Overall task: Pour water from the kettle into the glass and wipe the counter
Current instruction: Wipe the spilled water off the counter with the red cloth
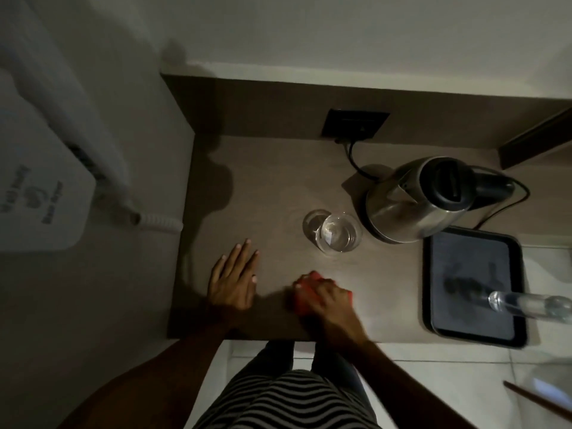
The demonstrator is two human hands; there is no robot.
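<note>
A steel kettle (414, 202) with a black lid and handle stands upright at the back right of the brown counter (272, 187). Just left of it sits a clear glass (339, 233) with water in it. My right hand (328, 300) presses a red cloth (305, 294) flat on the counter near the front edge, below the glass. The hand covers most of the cloth. My left hand (235, 280) lies flat on the counter to the left of the cloth, fingers spread, holding nothing.
A black tray (473, 286) sits at the right front with a clear plastic bottle (526, 306) lying across it. The kettle's cord (356, 162) runs to a wall socket (354, 123). A white appliance (46, 181) hangs at the left.
</note>
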